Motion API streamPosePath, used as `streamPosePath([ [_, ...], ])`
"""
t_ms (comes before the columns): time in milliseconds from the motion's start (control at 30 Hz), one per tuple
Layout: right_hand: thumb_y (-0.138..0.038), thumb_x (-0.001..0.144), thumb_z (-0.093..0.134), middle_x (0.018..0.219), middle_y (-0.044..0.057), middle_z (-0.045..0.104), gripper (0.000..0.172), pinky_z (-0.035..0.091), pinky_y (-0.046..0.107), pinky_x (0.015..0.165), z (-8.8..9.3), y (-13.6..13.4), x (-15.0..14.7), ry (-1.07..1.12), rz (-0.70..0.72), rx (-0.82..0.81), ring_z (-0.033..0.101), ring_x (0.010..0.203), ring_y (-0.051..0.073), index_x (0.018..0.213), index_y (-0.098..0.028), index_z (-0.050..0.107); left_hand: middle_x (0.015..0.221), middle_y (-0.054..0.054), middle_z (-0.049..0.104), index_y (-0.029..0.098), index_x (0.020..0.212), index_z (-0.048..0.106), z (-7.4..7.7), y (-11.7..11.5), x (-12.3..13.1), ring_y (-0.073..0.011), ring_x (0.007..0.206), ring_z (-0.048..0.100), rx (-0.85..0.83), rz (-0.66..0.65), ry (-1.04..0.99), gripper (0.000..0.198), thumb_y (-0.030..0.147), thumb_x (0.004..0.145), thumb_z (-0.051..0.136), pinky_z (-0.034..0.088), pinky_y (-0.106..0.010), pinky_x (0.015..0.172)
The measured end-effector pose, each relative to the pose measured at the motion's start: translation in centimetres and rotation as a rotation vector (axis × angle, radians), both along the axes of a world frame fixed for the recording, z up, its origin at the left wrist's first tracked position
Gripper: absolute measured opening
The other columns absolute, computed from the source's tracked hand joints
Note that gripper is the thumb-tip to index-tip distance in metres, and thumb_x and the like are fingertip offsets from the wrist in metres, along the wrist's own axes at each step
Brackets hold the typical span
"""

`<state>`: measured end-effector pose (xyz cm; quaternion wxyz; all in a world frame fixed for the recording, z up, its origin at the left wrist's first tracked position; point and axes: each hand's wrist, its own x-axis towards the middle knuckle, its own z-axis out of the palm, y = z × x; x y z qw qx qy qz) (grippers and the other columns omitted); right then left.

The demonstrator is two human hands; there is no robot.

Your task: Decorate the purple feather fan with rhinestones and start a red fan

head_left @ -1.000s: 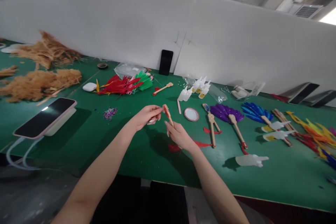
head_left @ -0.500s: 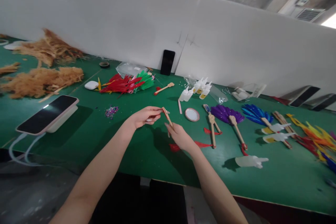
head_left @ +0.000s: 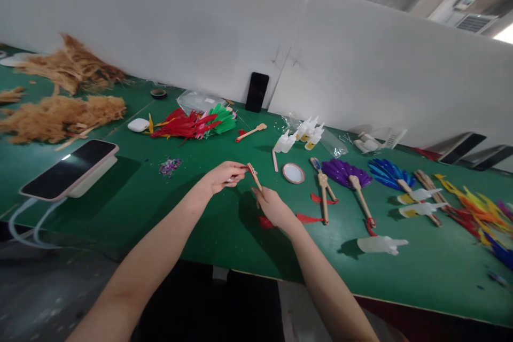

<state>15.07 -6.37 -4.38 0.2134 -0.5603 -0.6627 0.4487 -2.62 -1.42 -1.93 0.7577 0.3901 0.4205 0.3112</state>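
My right hand (head_left: 273, 206) is closed around the lower part of a slim wooden fan handle (head_left: 255, 177), which stands tilted with its end up and to the left. At that upper end my left hand (head_left: 226, 176) pinches with thumb and fingers; any smaller thing inside the pinch is too small to make out. A red tassel (head_left: 266, 222) lies partly behind my right hand. To the right, on the green table (head_left: 188, 240), rest a round white dish (head_left: 294, 173) with a pink rim and wooden fan handles (head_left: 324, 197) with red tassels.
Purple (head_left: 347, 172) and blue feather fans (head_left: 390, 173) lie at right, near glue bottles (head_left: 382, 245). More glue bottles (head_left: 315, 137) stand at the back. Red feathers (head_left: 182, 124), purple sequins (head_left: 170, 166), brown fibre (head_left: 64, 117) and a phone (head_left: 70, 168) are at left.
Both hands keep their hold on the wooden handle with hardly any movement. The camera view has shifted slightly, and things at the left appear a little higher.
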Motion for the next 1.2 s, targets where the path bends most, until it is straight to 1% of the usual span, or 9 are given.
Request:
streamPosePath([
  [100,-0.036,0.091,0.047,0.050,-0.002,0.046,0.039,0.029,0.027,0.053,-0.2,0.0,-0.1,0.049,-0.005,-0.003,0.040,0.049,0.012,0.055,-0.023,0.041,0.046,0.007,0.032,0.009,0.078,0.068,0.0,-0.2,0.3,-0.0012,0.036,0.016,0.048,0.040,0.048,0.015,0.008,0.073,0.054,0.005,-0.020,0.037],
  [167,-0.040,0.091,0.047,0.050,-0.003,0.045,0.041,0.030,0.026,0.053,-0.5,0.1,-0.1,0.102,-0.004,-0.004,0.039,0.049,0.011,0.055,-0.022,0.043,0.046,0.007,0.032,0.009,0.081,0.069,0.2,-0.3,0.3,-0.0013,0.037,0.016,0.088,0.050,0.040,0.016,0.010,0.073,0.055,0.005,-0.020,0.037],
  [267,-0.051,0.090,0.043,0.046,-0.005,0.039,0.045,0.028,0.024,0.046,-1.1,0.4,-0.1,0.194,-0.006,-0.041,0.035,0.043,0.009,0.055,-0.021,0.043,0.049,0.007,0.034,0.009,0.088,0.067,0.6,-0.4,-0.1,-0.0016,0.038,0.019,0.085,0.007,-0.019,0.016,0.013,0.076,0.058,0.009,-0.019,0.038],
  [367,-0.060,0.087,0.040,0.037,-0.009,0.028,0.048,0.022,0.023,0.037,-1.3,0.5,-0.2,0.272,-0.010,-0.117,0.026,0.033,0.007,0.056,-0.023,0.040,0.050,0.006,0.036,0.010,0.092,0.065,0.8,-0.3,-0.6,-0.0016,0.039,0.020,0.051,-0.054,-0.054,0.016,0.013,0.077,0.059,0.012,-0.018,0.038],
  [500,-0.066,0.083,0.042,0.033,-0.011,0.024,0.050,0.018,0.022,0.031,-1.2,0.4,-0.4,0.333,-0.009,-0.187,0.021,0.027,0.006,0.057,-0.024,0.039,0.052,0.007,0.033,0.011,0.083,0.062,0.5,-0.1,-0.7,-0.0008,0.039,0.017,0.048,-0.049,-0.097,0.010,0.020,0.080,0.063,0.011,-0.018,0.038],
  [567,-0.066,0.082,0.044,0.032,-0.011,0.026,0.050,0.017,0.022,0.030,-1.1,0.3,-0.4,0.340,-0.008,-0.199,0.023,0.027,0.006,0.057,-0.023,0.039,0.052,0.008,0.032,0.011,0.080,0.061,0.3,-0.1,-0.6,-0.0006,0.040,0.016,0.058,-0.032,-0.086,0.012,0.022,0.080,0.064,0.011,-0.018,0.038],
  [733,-0.063,0.084,0.045,0.031,-0.010,0.028,0.051,0.018,0.022,0.030,-1.4,0.3,-0.4,0.313,-0.009,-0.200,0.025,0.027,0.006,0.054,-0.022,0.041,0.052,0.007,0.035,0.010,0.082,0.062,0.1,-0.2,-0.1,-0.0012,0.039,0.020,0.071,-0.022,-0.035,0.008,0.018,0.079,0.062,0.010,-0.019,0.039],
  [933,-0.056,0.089,0.042,0.033,-0.009,0.030,0.047,0.020,0.022,0.031,-1.8,0.3,-0.3,0.241,-0.014,-0.187,0.028,0.028,0.006,0.056,-0.022,0.041,0.049,0.008,0.032,0.009,0.080,0.063,-0.2,-0.2,0.2,-0.0008,0.038,0.019,0.014,0.034,-0.006,0.005,0.010,0.078,0.058,0.008,-0.019,0.039],
  [1200,-0.050,0.092,0.039,0.035,-0.008,0.032,0.045,0.023,0.023,0.035,-2.1,0.4,-0.3,0.162,0.005,-0.148,0.030,0.030,0.007,0.057,-0.022,0.041,0.048,0.007,0.035,0.009,0.079,0.063,-0.3,-0.1,0.4,-0.0002,0.036,0.017,-0.009,0.066,0.012,0.006,0.008,0.076,0.058,0.006,-0.018,0.037],
])
